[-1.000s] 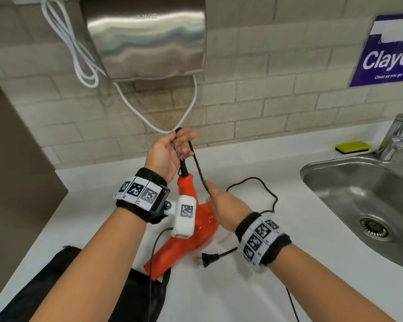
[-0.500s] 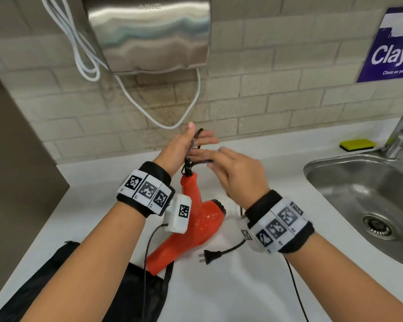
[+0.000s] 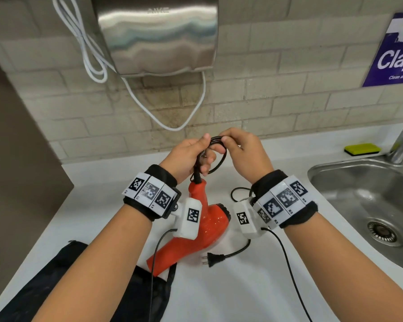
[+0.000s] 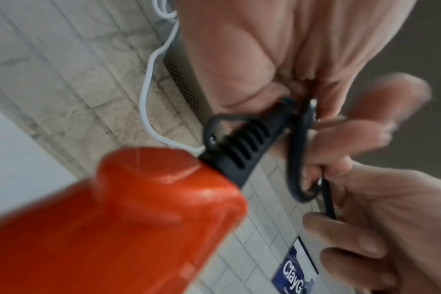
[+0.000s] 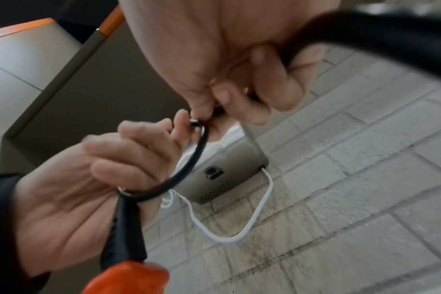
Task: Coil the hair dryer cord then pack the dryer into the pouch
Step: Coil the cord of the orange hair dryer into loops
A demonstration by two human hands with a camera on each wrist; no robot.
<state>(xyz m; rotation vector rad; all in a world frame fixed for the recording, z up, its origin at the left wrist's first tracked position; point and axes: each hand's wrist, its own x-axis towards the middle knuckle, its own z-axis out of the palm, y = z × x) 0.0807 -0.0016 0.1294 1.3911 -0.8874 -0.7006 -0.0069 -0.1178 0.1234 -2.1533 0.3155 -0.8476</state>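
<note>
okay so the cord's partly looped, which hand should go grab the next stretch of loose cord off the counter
Right. The left hand holds the loops of cord above the hair dryer, so it should stay. The right hand only pinches the loop, and the slack and plug lie beneath its wrist.

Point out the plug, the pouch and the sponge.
plug point(image 3: 213, 259): head view, on its black body behind the prongs.
pouch point(image 3: 63, 282): head view, on the black fabric left of the arm.
sponge point(image 3: 362, 148): head view, on its yellow top.
</note>
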